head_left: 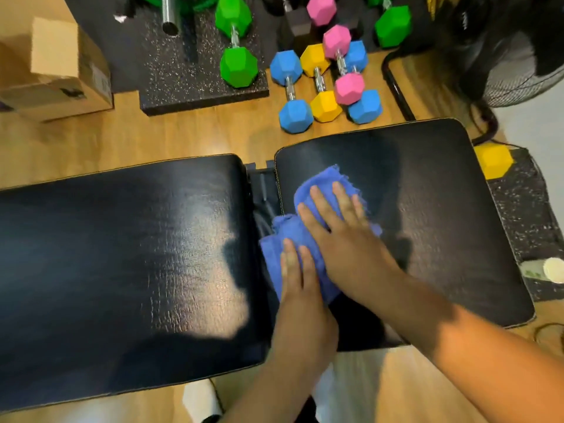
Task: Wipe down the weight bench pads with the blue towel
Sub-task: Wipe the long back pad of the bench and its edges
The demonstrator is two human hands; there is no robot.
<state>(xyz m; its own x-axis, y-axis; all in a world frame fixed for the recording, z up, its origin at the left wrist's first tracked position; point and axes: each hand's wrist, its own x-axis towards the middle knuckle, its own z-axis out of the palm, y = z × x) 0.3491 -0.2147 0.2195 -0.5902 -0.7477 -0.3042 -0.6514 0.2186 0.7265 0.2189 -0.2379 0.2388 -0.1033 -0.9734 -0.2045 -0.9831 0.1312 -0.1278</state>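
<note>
Towel: the blue towel (319, 183) lies bunched on the left edge of the right pad (427, 193), and its near left part spills over the gap toward the left pad (122, 254)
Hands: both lie flat on the towel with fingers straight, pressing down and gripping nothing; the right hand (341, 236) covers the far part over the right pad, and the left hand (300, 285) sits just beside it, nearer and further left, at the gap
Contact: whether the two hands touch each other I cannot tell
Hidden: the towel's middle is under the palms, so only its far end and left side show; the left forearm covers the near end of the gap; the frame inside the gap is too dark to make out; the left pad runs out of view on the left
Look: the towel is a soft mid blue, crumpled, with a frayed far edge; both pads are glossy black with fine creases and glare patches
Around: coloured dumbbells (293, 93) lie on the wooden floor (183, 132) beyond the pads
</note>
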